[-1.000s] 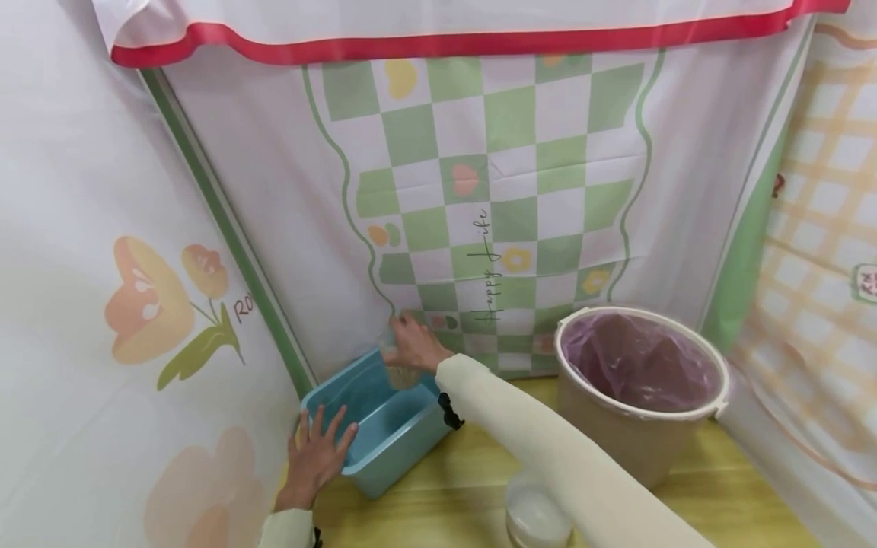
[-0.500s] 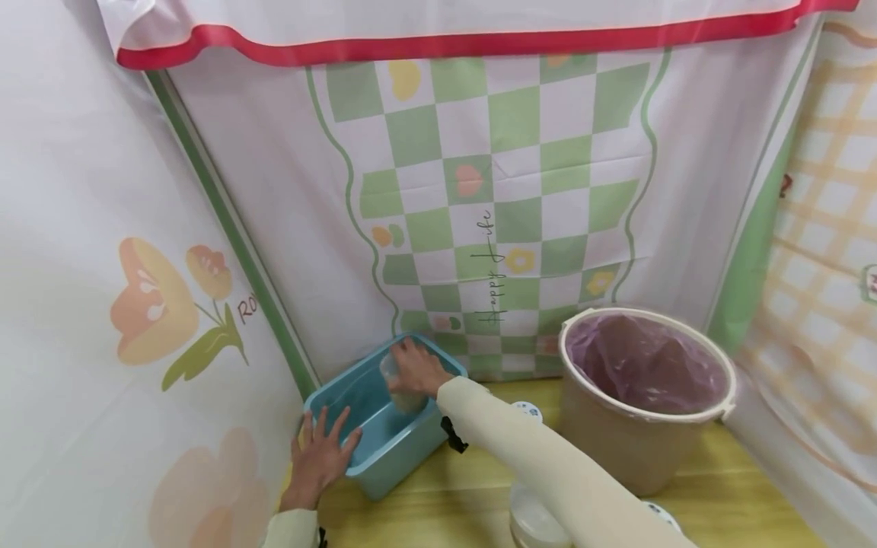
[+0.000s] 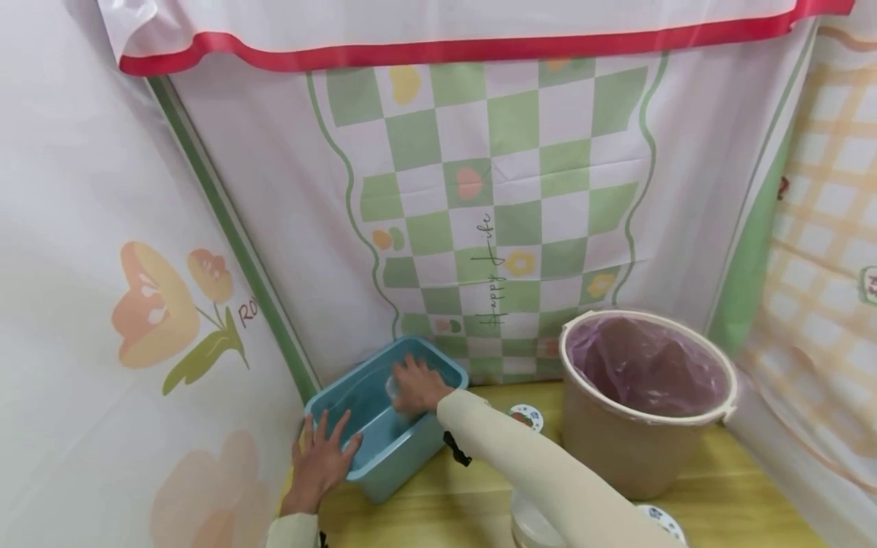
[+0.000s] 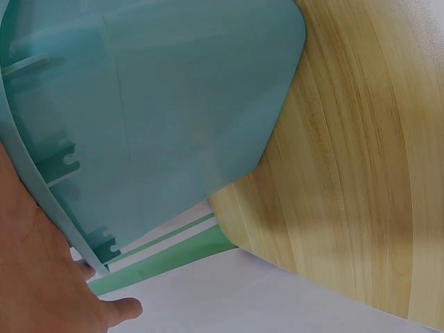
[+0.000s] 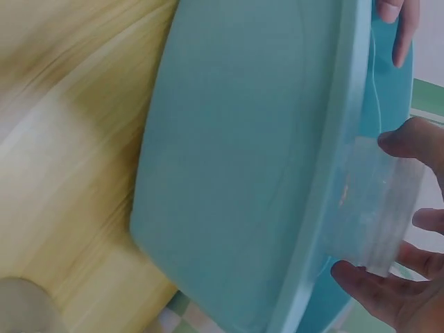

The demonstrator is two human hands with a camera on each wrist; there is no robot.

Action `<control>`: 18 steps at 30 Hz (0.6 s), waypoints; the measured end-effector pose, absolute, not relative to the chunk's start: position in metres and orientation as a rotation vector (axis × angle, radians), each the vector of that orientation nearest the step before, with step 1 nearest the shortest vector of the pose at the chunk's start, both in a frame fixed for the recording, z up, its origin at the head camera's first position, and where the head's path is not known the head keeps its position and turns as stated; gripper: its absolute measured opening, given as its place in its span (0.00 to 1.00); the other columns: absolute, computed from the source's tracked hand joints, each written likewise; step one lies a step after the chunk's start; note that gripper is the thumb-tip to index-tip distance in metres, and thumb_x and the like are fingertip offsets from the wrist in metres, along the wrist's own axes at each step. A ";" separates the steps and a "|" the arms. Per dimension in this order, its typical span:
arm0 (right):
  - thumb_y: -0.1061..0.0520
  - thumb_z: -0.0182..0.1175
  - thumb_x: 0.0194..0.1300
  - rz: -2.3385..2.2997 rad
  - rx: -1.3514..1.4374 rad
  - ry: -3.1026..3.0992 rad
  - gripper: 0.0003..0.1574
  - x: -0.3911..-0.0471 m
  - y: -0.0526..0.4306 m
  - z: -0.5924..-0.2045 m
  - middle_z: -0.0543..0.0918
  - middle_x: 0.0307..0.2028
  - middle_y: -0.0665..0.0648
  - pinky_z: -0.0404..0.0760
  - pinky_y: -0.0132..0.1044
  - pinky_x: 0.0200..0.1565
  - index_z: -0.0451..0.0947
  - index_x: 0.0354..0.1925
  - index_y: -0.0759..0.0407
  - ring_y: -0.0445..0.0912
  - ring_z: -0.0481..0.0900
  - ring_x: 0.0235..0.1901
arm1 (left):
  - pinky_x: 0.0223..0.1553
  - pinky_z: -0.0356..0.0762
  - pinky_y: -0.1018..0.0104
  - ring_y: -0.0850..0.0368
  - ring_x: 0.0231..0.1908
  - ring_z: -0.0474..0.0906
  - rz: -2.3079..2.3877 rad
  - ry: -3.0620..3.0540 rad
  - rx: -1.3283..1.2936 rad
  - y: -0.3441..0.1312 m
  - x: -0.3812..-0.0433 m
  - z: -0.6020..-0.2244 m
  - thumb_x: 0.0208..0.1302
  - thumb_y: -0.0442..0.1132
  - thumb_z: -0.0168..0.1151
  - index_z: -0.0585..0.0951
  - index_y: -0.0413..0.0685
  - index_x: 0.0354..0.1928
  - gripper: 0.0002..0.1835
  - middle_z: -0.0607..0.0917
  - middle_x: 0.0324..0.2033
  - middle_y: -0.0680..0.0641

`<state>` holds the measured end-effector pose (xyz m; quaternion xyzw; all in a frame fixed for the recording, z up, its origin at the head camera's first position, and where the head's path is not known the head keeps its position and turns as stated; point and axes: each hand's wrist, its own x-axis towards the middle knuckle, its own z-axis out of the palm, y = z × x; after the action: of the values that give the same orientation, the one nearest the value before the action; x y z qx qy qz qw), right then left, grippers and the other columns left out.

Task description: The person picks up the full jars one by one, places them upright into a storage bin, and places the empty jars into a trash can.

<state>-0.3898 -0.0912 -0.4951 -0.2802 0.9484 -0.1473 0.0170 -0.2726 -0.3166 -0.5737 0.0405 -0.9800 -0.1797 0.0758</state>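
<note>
A blue plastic basin (image 3: 438,364) stands on the wooden table against the back cloth. My right hand (image 3: 418,388) holds a clear plastic jar (image 5: 371,205) down inside it, near the right-hand side. In the right wrist view the thumb and fingertips curl round the jar's ridged end (image 5: 395,215), and the basin's wall partly hides the rest. My left hand (image 3: 320,464) rests on the basin's near left rim with its fingers spread. From the left wrist view, the palm side of the left hand (image 4: 41,263) lies along that rim.
A beige bin (image 3: 626,449) with a purple liner stands to the right. Another clear container (image 3: 534,525) is at the front, partly behind my right sleeve. Round patterned pieces (image 3: 527,416) lie on the wooden table (image 3: 425,517). Printed cloth (image 3: 507,190) hangs behind and at both sides.
My right hand has lowered the jar from above the basin's back rim into the basin. The left hand stays on the rim. Round patterned pieces have come into view beside my right sleeve.
</note>
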 end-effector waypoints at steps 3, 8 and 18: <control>0.49 0.77 0.66 -0.462 -0.845 2.931 0.48 -0.389 -0.089 -0.499 0.71 0.73 0.64 0.88 0.56 0.57 0.69 0.78 0.54 0.61 0.77 0.67 | 0.74 0.46 0.11 0.20 0.83 0.45 -0.556 -2.926 0.117 -0.315 -0.272 -0.572 0.82 0.63 0.51 0.70 0.54 0.82 0.35 0.61 0.82 0.29; 0.48 0.84 0.59 -0.486 -0.792 2.909 0.55 -0.381 -0.083 -0.504 0.71 0.72 0.66 0.88 0.57 0.58 0.69 0.78 0.55 0.63 0.77 0.67 | 0.75 0.45 0.12 0.21 0.84 0.44 -0.564 -2.931 0.121 -0.312 -0.271 -0.578 0.82 0.66 0.49 0.69 0.55 0.82 0.37 0.61 0.83 0.29; 0.37 0.71 0.73 -0.458 -0.915 2.921 0.47 -0.377 -0.075 -0.498 0.69 0.77 0.67 0.85 0.58 0.64 0.69 0.79 0.56 0.63 0.75 0.72 | 0.74 0.46 0.11 0.21 0.84 0.43 -0.552 -2.948 0.100 -0.309 -0.271 -0.566 0.82 0.65 0.51 0.70 0.55 0.82 0.36 0.62 0.82 0.29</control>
<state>-0.3768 -0.0746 -0.4984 -0.2957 0.9435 -0.1480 0.0232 -0.2708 -0.3089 -0.5665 0.0332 -0.9799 -0.1835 0.0704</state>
